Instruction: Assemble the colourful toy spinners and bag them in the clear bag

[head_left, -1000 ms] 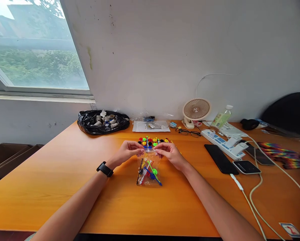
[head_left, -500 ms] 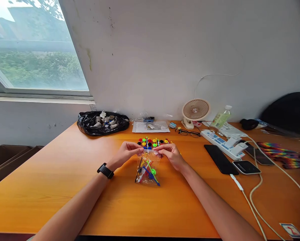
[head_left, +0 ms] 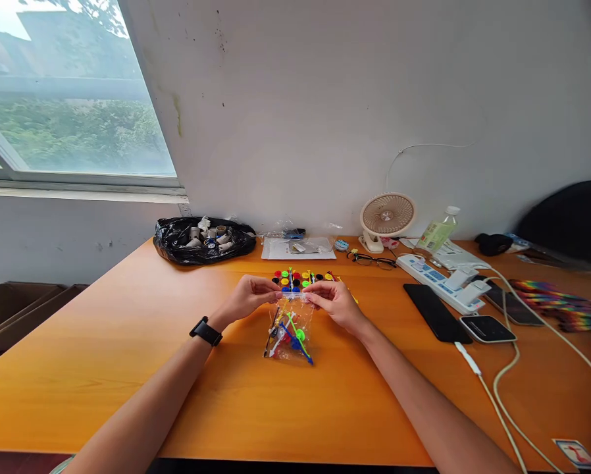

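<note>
A clear plastic bag (head_left: 291, 295) lies near the center of the frame, its top edge gripped between the fingers and thumbs of the left hand (head_left: 249, 300) and the right hand (head_left: 337, 305), one at each upper corner. Whether its lower end touches the table (head_left: 102, 368) cannot be told. Through the film show colored plastic arrows, among them a blue arrow (head_left: 303, 351) slanting to the lower right, beside a green disc (head_left: 301, 335). Just above the hands, more colored pieces (head_left: 306, 276) lie on the table, partly hidden by the fingers. A dark watch (head_left: 206, 331) circles the left wrist. Upper left of center sits a black bag (head_left: 164, 242) of mixed objects; right of center stand a fan (head_left: 388, 214) and a tilted bottle (head_left: 434, 236), with a phone (head_left: 436, 313) lying below beside a power strip (head_left: 431, 279).
</note>
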Tool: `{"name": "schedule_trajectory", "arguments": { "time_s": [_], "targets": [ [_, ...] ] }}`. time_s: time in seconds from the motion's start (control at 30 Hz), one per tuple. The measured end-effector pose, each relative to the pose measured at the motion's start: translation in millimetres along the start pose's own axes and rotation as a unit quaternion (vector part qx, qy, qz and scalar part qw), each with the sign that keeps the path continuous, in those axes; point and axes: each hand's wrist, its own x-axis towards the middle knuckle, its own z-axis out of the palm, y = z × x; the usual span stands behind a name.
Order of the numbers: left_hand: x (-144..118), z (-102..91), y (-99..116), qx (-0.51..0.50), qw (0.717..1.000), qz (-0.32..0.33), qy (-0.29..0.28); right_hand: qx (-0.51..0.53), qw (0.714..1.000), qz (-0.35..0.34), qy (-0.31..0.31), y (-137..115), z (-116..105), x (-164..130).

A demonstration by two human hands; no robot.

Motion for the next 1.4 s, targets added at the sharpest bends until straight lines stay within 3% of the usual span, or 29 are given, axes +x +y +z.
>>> {"name": "schedule_trajectory", "arguments": {
  "time_s": [0.23, 0.53, 0.77, 1.0, 1.4],
  "targets": [
    [1.2, 3.2, 0.6, -0.021, 1.000, 0.003, -0.018, 0.000, 1.000, 0.001, -0.006, -0.6, -0.9, -0.1],
    [-5.1, 20.2, 11.3, -0.055, 0.996, -0.008, -0.064, -0.098, 0.993, -0.029, -0.055, -5.4, 14.4, -5.1],
    [-3.4, 15.8, 8.6, -0.077, 0.995, -0.025, -0.065, -0.135, 0.989, -0.033, -0.048, -9.0, 4.5, -4.9],
    [-2.0, 6.7, 8.6, -0.068, 0.996, -0.027, -0.050, -0.054, 0.997, 0.011, -0.053, -9.4, -3.4, -0.9],
    [-1.3, 3.1, 6.7, -0.051, 0.998, -0.028, -0.016, 0.013, 1.000, 0.011, -0.022, 4.4, -2.9, 1.9]
  ]
}}
